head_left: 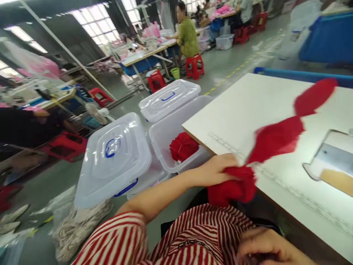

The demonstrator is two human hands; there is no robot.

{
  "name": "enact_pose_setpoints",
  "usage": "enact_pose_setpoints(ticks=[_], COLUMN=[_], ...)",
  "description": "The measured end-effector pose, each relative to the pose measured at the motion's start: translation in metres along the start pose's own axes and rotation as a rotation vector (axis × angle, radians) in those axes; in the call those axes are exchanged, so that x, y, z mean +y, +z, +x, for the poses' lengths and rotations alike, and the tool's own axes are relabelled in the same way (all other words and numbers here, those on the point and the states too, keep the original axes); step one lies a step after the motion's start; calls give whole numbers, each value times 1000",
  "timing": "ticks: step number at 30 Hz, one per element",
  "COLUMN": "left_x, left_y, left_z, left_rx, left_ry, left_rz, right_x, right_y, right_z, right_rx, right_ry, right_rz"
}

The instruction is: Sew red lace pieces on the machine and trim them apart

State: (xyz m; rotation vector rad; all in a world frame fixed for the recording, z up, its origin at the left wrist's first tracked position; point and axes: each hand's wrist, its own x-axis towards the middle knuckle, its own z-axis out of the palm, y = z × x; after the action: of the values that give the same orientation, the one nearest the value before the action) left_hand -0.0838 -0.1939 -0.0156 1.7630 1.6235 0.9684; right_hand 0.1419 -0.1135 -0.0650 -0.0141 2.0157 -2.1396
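Note:
My left hand [216,170] is closed on a bunch of red fabric pieces [234,187] at the table's front edge, above my lap. From that bunch a chain of red fabric pieces [278,140] trails up and to the right over the white tabletop [239,106], its far piece blurred. Low in front of my striped shirt is my right hand [261,243], its fingers curled and slightly smeared. Whether anything is inside those fingers does not show.
Left of the table, an uncovered clear plastic bin [162,147] contains a tied red fabric bundle [183,146]. Lidded bins [118,154] stand beside it. A metal plate [336,156] is set into the tabletop. Farther back, a person [188,36] sits on a red stool [194,67].

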Motion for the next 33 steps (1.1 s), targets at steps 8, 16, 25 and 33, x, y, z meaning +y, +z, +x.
enact_pose_setpoints(ticks=[8,16,25,33], left_x=[-1,4,4,8], left_y=[-1,10,7,8], left_z=[-114,-119,-102,-100], left_rx=[21,53,-111,-214], left_ry=[-391,-423,-394,-381], left_rz=[-273,-317,-229,-176], right_x=[18,17,22,25], right_y=[18,21,20,19], right_z=[48,68,70,63], right_rx=[509,401,432,509], right_ry=[257,177,40,45], right_rz=[285,307,200,201])
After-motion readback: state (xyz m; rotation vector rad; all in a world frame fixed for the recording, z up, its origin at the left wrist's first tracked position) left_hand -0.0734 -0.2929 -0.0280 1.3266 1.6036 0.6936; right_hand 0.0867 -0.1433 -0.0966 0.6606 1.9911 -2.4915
